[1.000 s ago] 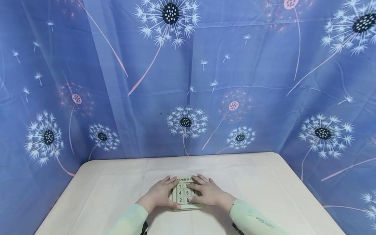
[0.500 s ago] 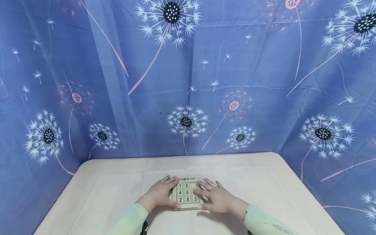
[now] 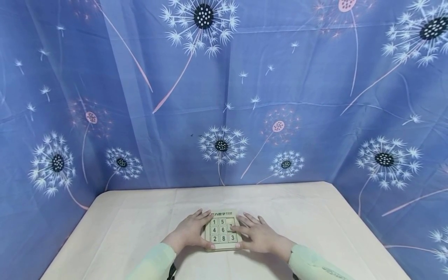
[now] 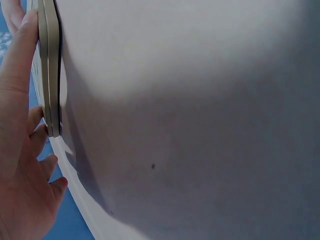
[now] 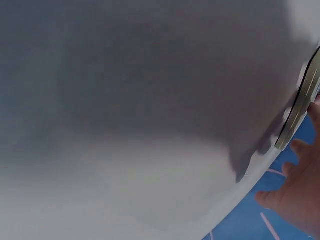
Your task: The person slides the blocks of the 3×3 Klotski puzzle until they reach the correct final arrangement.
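Observation:
A pale number slide puzzle (image 3: 224, 245) is at the near middle of the table, digits facing up. My left hand (image 3: 190, 231) grips its left side, thumb at the near corner and fingers over the far corner. My right hand (image 3: 259, 233) lies at the right side, thumb by the near right corner. Its index fingertip touches the 7 tile (image 3: 229, 225), which sits partway between the top and middle rows of the right column. The 3 tile (image 3: 232, 238) lies below it. In the left wrist view the puzzle's edge (image 4: 52, 75) shows beside my thumb.
The table (image 3: 297, 206) has a cream cover and rounded far corners. A blue curtain (image 3: 168, 147) with dandelion prints stands behind it and along both sides.
My right hand has moved right, off the right column it partly covered. The 7 tile has slid a little away from me, towards the gap at the top right. My left hand stays put.

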The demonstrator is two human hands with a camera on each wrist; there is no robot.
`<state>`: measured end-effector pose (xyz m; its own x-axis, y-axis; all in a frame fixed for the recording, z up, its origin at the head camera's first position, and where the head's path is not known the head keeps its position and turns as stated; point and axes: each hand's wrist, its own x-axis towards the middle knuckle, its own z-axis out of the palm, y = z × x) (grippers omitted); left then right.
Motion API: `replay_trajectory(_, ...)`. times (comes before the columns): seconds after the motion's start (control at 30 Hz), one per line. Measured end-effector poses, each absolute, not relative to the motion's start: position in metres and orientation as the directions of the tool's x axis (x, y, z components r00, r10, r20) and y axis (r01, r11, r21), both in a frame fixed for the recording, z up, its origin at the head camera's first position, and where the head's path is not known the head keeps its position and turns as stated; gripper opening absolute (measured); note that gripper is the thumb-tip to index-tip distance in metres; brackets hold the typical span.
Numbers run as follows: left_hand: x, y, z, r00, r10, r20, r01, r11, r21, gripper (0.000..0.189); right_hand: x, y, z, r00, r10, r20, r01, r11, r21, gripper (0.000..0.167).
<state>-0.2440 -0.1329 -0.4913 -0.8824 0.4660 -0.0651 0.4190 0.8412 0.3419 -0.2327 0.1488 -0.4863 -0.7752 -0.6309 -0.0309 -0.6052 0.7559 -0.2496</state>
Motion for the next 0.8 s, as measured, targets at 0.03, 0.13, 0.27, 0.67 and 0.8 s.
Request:
replay_trajectory(0.03, -0.244, -0.133, -0.491, -0.882, 0.467, -0.064, 0.42, 0.84, 0.343, 0.106, -0.234, 0.148, -0.487, -0.78, -0.625, -0.033, -0.598, 0.76, -0.254, 0.063)
replay_trajectory(0.13, -0.243, -0.133, -0.491, -0.881, 0.47, -0.064, 0.422, 0.838, 0.346, 0.106, -0.239, 0.146, -0.488, -0.792, -0.609, -0.038, -0.58, 0.771, -0.264, 0.063)
replay_trajectory(0.27, -0.242, -0.133, -0.492, -0.881, 0.469, -0.065, 0.422, 0.839, 0.344, 0.106, -0.244, 0.142, -0.488, -0.803, -0.594, -0.043, -0.565, 0.782, -0.264, 0.062)
replay_trajectory(0.67, -0.24, -0.133, -0.488, -0.878, 0.475, -0.059, 0.427, 0.833, 0.352, 0.105, -0.219, 0.154, -0.476, -0.738, -0.673, -0.043, -0.644, 0.723, -0.249, 0.059)
replay_trajectory(0.8, -0.241, -0.134, -0.486, -0.876, 0.479, -0.057, 0.432, 0.83, 0.353, 0.104, -0.212, 0.159, -0.476, -0.712, -0.701, -0.034, -0.679, 0.701, -0.217, 0.057)
